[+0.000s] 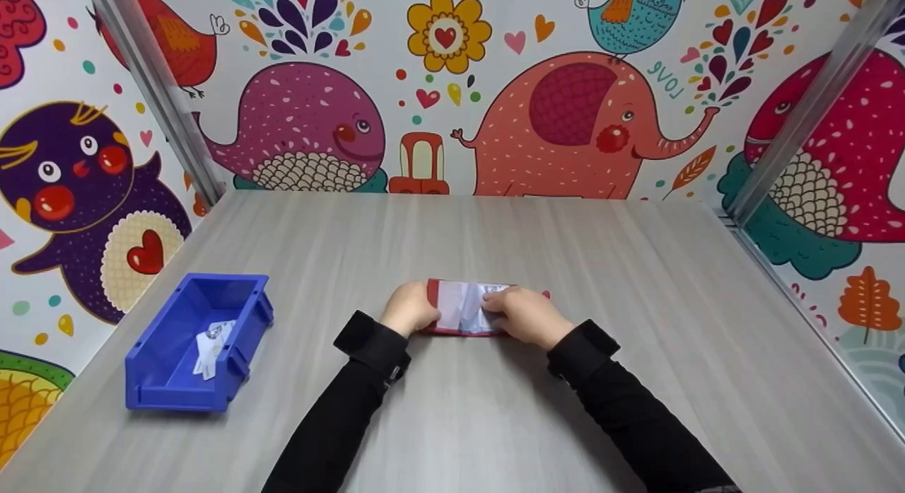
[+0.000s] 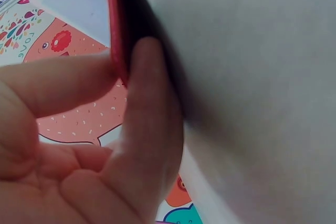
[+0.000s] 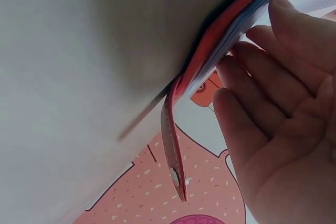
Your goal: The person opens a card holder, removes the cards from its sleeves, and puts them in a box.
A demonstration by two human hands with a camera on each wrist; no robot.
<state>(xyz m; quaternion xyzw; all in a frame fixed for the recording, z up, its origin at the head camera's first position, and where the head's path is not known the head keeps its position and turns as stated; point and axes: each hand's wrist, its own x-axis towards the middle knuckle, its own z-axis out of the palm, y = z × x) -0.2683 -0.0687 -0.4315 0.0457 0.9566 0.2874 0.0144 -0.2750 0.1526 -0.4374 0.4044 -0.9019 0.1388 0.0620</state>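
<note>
A red card holder (image 1: pixel 452 308) lies spread on the table in front of me, its pale clear sleeves showing. At its left edge my left hand (image 1: pixel 411 308) grips the cover; in the left wrist view the thumb and a finger (image 2: pixel 149 72) pinch the red edge (image 2: pixel 116 35). My right hand (image 1: pixel 532 316) is at the right half, its fingertips pinching the sleeves. In the right wrist view, the thumb (image 3: pixel 302 24) and bent fingers lie along the stacked sleeves (image 3: pixel 231 43). A strap with a metal snap (image 3: pixel 173 156) hangs from the holder. What the sleeves contain is unclear.
To the left stands a blue open-front bin (image 1: pixel 152 397) with several white cards (image 1: pixel 210 351) inside. Behind the wooden-looking table (image 1: pixel 452 231) rises a wall with cartoon animals (image 1: pixel 558 132). Metal posts (image 1: pixel 813 104) mark the table's far corners.
</note>
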